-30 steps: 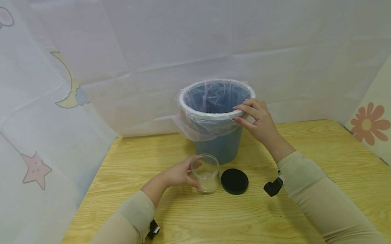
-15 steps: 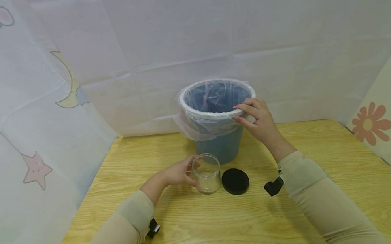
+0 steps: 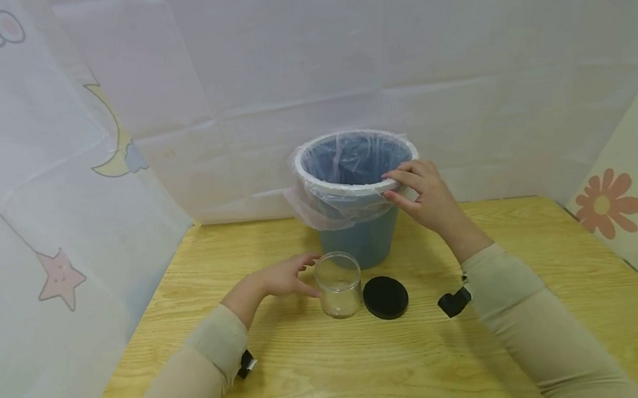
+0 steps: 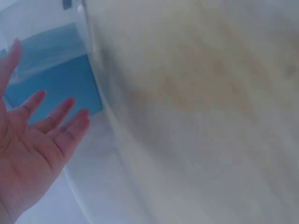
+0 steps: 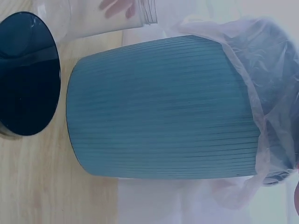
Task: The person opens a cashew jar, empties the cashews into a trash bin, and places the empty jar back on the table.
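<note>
A clear lidless jar (image 3: 340, 297) stands upright on the table in front of a blue trash bin (image 3: 361, 240). My left hand (image 3: 286, 276) is just left of the jar, fingers spread with nothing in them; the left wrist view shows its palm and parted fingers. Whether a fingertip still touches the jar I cannot tell. With my right hand (image 3: 425, 195) I grip the bin's near right rim, thumb outside and fingers over the top. A clear bag lines the bin and hangs over its white rim. Beside the jar lies a round black lid (image 3: 385, 297).
The wooden table (image 3: 313, 368) meets a pale cloth backdrop (image 3: 227, 105) behind the bin. Printed cloth also hangs at the left and right sides. A small black device (image 3: 454, 302) is strapped at my right wrist, another at my left.
My left hand has let go of the jar and drawn slightly left, its fingers loosening. The jar stays in place. My right hand keeps its grip on the rim while the forearm shifts slightly right.
</note>
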`<control>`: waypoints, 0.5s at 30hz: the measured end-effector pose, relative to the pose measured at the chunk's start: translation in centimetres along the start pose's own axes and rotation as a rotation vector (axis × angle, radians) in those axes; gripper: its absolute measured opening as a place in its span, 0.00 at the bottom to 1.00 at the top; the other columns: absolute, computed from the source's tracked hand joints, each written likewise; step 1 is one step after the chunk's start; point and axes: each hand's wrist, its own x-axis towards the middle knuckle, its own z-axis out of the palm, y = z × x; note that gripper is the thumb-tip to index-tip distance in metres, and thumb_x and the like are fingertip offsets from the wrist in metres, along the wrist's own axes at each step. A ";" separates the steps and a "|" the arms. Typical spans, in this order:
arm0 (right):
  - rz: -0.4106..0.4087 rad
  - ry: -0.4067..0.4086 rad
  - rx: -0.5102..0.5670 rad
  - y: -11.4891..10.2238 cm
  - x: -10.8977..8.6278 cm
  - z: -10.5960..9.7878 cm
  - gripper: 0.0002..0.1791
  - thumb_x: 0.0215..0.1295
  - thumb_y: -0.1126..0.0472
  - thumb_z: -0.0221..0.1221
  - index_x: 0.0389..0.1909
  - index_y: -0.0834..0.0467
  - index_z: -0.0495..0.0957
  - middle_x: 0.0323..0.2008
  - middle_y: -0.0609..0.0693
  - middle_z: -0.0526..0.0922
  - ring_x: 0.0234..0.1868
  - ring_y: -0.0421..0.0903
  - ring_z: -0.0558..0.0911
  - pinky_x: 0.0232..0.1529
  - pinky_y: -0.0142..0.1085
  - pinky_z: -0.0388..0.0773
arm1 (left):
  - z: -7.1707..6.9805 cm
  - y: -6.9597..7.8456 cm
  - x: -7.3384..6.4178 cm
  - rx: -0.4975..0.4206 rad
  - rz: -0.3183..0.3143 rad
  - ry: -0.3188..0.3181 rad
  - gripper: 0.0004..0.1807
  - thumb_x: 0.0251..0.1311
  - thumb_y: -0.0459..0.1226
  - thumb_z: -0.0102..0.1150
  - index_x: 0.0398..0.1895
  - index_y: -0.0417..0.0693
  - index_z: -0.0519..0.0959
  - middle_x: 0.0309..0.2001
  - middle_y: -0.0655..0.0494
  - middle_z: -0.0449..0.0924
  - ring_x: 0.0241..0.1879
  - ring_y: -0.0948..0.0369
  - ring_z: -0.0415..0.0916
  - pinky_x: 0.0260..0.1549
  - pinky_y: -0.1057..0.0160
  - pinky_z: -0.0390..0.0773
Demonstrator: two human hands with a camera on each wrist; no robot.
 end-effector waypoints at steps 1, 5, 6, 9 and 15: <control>0.000 -0.016 -0.015 -0.1 0.1 -0.1 0.19 0.50 0.63 0.66 0.46 0.60 0.79 0.40 0.55 0.75 0.46 0.54 0.69 0.50 0.48 0.61 | -0.4 0.1 -0.1 0.031 -0.007 0.005 0.45 0.49 0.47 0.66 0.69 0.48 0.53 0.66 0.48 0.56 0.65 0.47 0.55 0.61 0.49 0.58; 0.014 -0.088 -0.073 -0.5 0.6 -0.4 0.21 0.53 0.59 0.65 0.49 0.59 0.77 0.43 0.56 0.75 0.48 0.54 0.68 0.51 0.49 0.62 | -1.7 0.5 -0.4 0.120 -0.027 0.018 0.44 0.51 0.50 0.64 0.69 0.47 0.54 0.67 0.49 0.56 0.65 0.51 0.54 0.61 0.50 0.58; 0.020 -0.104 -0.083 -0.6 0.6 -0.4 0.21 0.53 0.58 0.65 0.50 0.58 0.77 0.44 0.56 0.75 0.48 0.54 0.68 0.51 0.49 0.63 | -2.0 0.5 -0.4 0.132 -0.026 0.016 0.44 0.51 0.49 0.63 0.69 0.47 0.54 0.67 0.49 0.56 0.66 0.51 0.54 0.61 0.50 0.58; 0.033 -0.137 -0.105 -0.8 0.8 -0.6 0.24 0.54 0.57 0.64 0.52 0.59 0.75 0.46 0.57 0.74 0.51 0.55 0.67 0.54 0.50 0.62 | -2.7 0.6 -0.5 0.141 -0.037 0.008 0.44 0.52 0.48 0.63 0.69 0.47 0.53 0.67 0.47 0.55 0.66 0.51 0.52 0.62 0.51 0.57; 0.055 -0.150 -0.132 -0.4 0.8 -1.1 0.29 0.57 0.53 0.62 0.60 0.59 0.69 0.56 0.60 0.69 0.59 0.60 0.62 0.59 0.54 0.57 | -4.7 1.2 -0.9 0.166 -0.049 0.055 0.45 0.53 0.49 0.62 0.69 0.45 0.51 0.68 0.46 0.52 0.67 0.49 0.49 0.63 0.50 0.54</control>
